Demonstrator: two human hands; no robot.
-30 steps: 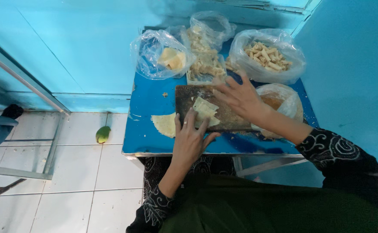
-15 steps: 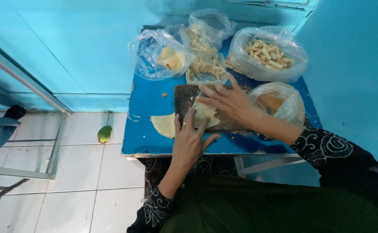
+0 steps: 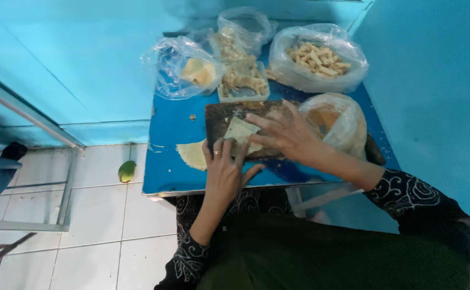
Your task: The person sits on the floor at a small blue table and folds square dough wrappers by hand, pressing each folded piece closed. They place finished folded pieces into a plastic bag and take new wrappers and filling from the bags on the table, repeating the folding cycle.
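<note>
Left hand (image 3: pixel 225 171): your fingers lie flat on the wrapper (image 3: pixel 241 133), grip released
Right hand (image 3: pixel 287 135): nearer, flat on its right side, grasping nothing
Board (image 3: pixel 219 115): counter (image 3: pixel 165 161) middle

— Dim, bluish overall. Soft, even light, no hard shadows around the fingers (image 3: pixel 262 126).
— Faint glare on the plastic bags (image 3: pixel 321 59) beyond the fingertips. Slightly soft throughout, grainy in the dark clothing below the wrists.
— Bent lines toward the edges, wide-angle stretch at the corners.
</note>
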